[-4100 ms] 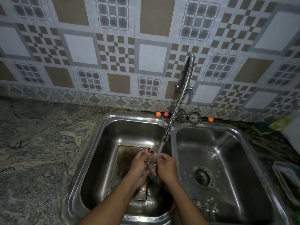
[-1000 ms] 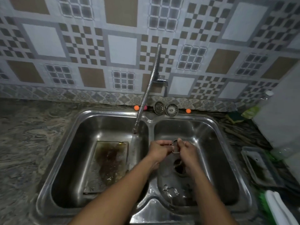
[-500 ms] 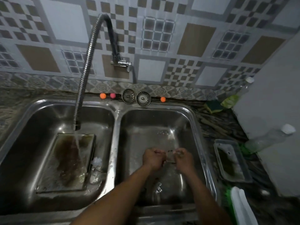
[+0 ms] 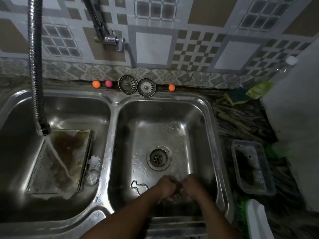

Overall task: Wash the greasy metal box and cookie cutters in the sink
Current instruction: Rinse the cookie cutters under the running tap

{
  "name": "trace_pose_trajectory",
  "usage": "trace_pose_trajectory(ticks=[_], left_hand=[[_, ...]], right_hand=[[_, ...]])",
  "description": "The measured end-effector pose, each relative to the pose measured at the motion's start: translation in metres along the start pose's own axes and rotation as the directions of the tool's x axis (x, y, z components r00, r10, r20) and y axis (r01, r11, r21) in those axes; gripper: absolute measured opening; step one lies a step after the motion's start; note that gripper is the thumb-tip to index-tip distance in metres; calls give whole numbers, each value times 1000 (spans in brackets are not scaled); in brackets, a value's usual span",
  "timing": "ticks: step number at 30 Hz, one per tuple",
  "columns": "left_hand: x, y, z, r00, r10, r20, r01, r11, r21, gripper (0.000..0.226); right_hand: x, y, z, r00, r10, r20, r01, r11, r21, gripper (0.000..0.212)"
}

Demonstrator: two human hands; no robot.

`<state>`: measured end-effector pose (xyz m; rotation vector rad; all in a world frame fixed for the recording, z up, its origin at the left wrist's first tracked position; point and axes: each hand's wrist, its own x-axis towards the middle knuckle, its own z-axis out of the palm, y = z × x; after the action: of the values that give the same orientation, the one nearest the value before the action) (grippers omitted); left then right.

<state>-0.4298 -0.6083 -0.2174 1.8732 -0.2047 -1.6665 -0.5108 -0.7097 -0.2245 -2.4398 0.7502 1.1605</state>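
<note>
My left hand [image 4: 166,186] and right hand [image 4: 193,185] curl together, contents hidden, beside a cutter [image 4: 139,186]; probably still on cutters, greasy box [image 4: 58,163] needs scrubbing next.

Dim, grainy frame; overhead glare on sink [image 4: 203,104] steel, dark corners, wide-angle bending at edges, hands [image 4: 179,187] slightly blurred.

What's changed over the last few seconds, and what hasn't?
The left hand and right hand left the tap stream over the left basin and moved into the right basin, low near its front wall. They are close together, fingers curled; the cookie cutter they held is hidden now. Unchanged: water runs onto the metal box, and another cutter lies on the right basin floor.
</note>
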Motion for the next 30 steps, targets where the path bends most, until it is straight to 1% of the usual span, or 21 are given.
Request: trace_pose_trajectory(ticks=[1, 3, 4, 5, 6, 7, 8, 9, 10, 11, 12, 14, 15, 17, 19, 20, 22, 25, 27, 29, 30], left_hand=[[-1, 1, 1, 999, -17, 34, 18, 1000, -24, 26], [-1, 0, 4, 994, -38, 99, 43, 998, -42, 23], [-3, 1, 5, 992, -40, 119, 45, 998, -41, 22], [-4, 1, 5, 991, -29, 129, 35, 998, -45, 21], [-5, 1, 4, 991, -9, 134, 16, 999, -52, 20], [-6, 1, 2, 991, 18, 129, -11, 998, -57, 20], [-8, 1, -1, 993, 53, 105, -46, 997, -64, 21], [-13, 2, -7, 993, 95, 77, -89, 993, -79, 21], [-19, 4, -16, 990, 131, 46, -126, 987, -102, 21], [-27, 6, -26, 986, 165, 17, -162, 978, -130, 20], [-36, 8, -36, 981, 195, -19, -195, 969, -153, 18], [-53, 11, -62, 962, 248, -111, -267, 940, -212, 23], [-62, 12, -76, 950, 271, -156, -305, 913, -271, 28], [-79, 7, -105, 922, 297, -248, -375, 843, -385, 31], [-98, -4, -137, 894, 275, -354, -423, 780, -461, 26], [-106, -11, -152, 880, 264, -394, -441, 760, -477, 23], [-121, -28, -179, 855, 256, -451, -470, 749, -467, 23], [-134, -56, -215, 834, 203, -514, -457, 775, -436, 29], [-132, -78, -235, 813, 160, -559, -416, 832, -367, 30], [-125, -103, -248, 820, 124, -559, -320, 909, -268, 31], [-122, -113, -251, 838, 115, -533, -266, 940, -215, 31]], right_hand=[[-1, 0, 2, 999, -33, -6, 33, 998, -57, 36], [2, 5, 11, 989, -118, -93, 99, 978, -182, 33], [10, 10, 16, 993, -87, -77, 74, 984, -165, 38], [18, 18, 21, 983, -110, -145, 102, 993, -66, 45], [23, 22, 26, 943, -160, -291, 159, 987, -28, 46], [22, 23, 23, 912, -157, -379, 187, 981, 42, 40], [15, 22, 15, 903, -119, -413, 192, 971, 140, 32], [-1, 12, 0, 914, -44, -403, 186, 929, 320, 24], [-11, 0, -7, 946, 51, -321, 117, 868, 482, 23], [-19, -14, -17, 903, 85, -420, 123, 888, 444, 30], [-19, -23, -19, 830, 155, -536, 119, 889, 442, 35], [-24, -51, -34, 814, 255, -522, 128, 799, 588, 35], [-26, -69, -43, 805, 266, -530, 152, 771, 618, 34], [-32, -111, -61, 784, 238, -573, 255, 719, 647, 29], [-34, -151, -73, 777, 221, -589, 322, 665, 674, 25], [-34, -170, -75, 773, 201, -601, 349, 657, 668, 25], [-32, -208, -77, 799, 162, -580, 366, 633, 682, 25], [-32, -260, -76, 815, 92, -572, 426, 576, 698, 21], [-29, -291, -71, 828, 33, -560, 453, 550, 702, 24], [-23, -314, -63, 870, -6, -492, 403, 582, 706, 30], [-19, -323, -58, 891, -4, -454, 375, 571, 730, 37]])
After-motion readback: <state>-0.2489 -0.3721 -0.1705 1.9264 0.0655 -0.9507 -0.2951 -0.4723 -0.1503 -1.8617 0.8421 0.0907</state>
